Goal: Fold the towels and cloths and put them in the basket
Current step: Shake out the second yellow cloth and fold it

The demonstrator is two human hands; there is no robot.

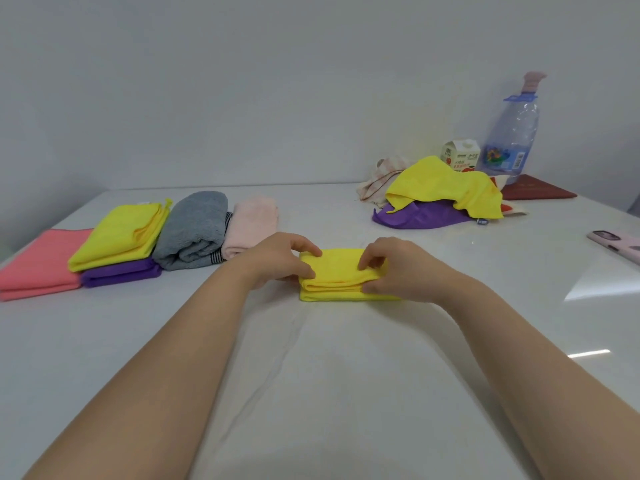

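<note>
A folded yellow cloth [337,276] lies on the white table [311,375] in the middle. My left hand [280,259] grips its left end, and my right hand [391,268] pinches its right end, thumb at the folded edge. At the left sit folded pieces: a coral cloth [38,265], a yellow cloth [121,233] on a purple one [121,273], a grey towel [194,230] and a pink towel [251,225]. At the back right is an unfolded heap: a yellow cloth [443,185] over a purple cloth [419,216] and a checked cloth [377,181]. No basket is in view.
Behind the heap stand a large water bottle [512,140] and a small carton [460,155], with a dark red booklet [536,192] beside them. A phone [620,244] lies at the right edge. A grey wall borders the table's far side.
</note>
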